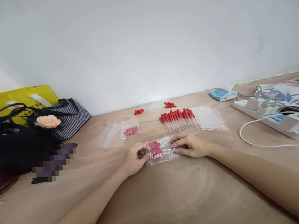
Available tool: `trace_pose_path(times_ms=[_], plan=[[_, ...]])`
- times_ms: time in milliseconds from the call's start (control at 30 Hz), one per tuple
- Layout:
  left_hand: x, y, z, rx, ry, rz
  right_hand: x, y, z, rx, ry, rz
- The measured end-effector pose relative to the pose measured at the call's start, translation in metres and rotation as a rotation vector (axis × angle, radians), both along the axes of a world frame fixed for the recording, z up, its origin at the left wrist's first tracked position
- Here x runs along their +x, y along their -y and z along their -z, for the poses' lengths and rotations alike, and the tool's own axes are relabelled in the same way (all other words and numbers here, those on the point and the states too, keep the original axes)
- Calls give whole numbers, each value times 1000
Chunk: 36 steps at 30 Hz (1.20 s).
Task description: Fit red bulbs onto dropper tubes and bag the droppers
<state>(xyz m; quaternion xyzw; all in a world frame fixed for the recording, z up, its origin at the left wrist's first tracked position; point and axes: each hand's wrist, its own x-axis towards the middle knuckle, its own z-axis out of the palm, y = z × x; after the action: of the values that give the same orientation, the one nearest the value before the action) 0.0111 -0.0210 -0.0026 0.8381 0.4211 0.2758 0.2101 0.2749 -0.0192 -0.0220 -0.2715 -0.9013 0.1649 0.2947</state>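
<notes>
A clear zip-lock bag (165, 142) lies in front of me with droppers inside, their red bulbs (155, 150) towards its left end. My left hand (135, 159) pinches the bag's red-lined zip edge. At the other end, my right hand (190, 145) has its thumb and fingers closed on the bag around the clear tubes. Just beyond the hands is a row of red-bulbed droppers (178, 120), tubes pointing towards me. A small bag with red bulbs (131, 130) rests on flat clear bags (108, 135) to the left; another stack of bags (210, 119) is to the right.
Loose red bulbs (139, 111) and a bag of clear tubes (156, 106) lie near the wall. On the right are a blue tissue pack (222, 94) and a power strip (267, 117) with plugs and a white cable (267, 146). A striped bag (73, 118) and black bag (19, 147) stand left.
</notes>
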Motion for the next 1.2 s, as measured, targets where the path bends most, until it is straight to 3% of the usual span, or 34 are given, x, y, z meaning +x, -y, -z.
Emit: trace_pose_path(times_ms=[100, 333, 500, 600, 800, 1033, 1200], plan=[[3, -1, 4, 2, 69, -78, 0, -1, 1, 5, 9, 5], [6, 2, 4, -53, 135, -57, 1, -2, 2, -8, 28, -2], [2, 1, 6, -57, 236, -173, 1, 2, 2, 47, 28, 70], [0, 2, 7, -27, 249, -188, 1, 2, 1, 78, 56, 115], [1, -4, 0, -15, 199, -180, 1, 0, 0, 67, 154, 67], [8, -32, -19, -329, -134, -4, -1, 2, -1, 111, 217, 53], [23, -46, -37, -568, -415, 2, -1, 1, 2, 118, 81, 158]])
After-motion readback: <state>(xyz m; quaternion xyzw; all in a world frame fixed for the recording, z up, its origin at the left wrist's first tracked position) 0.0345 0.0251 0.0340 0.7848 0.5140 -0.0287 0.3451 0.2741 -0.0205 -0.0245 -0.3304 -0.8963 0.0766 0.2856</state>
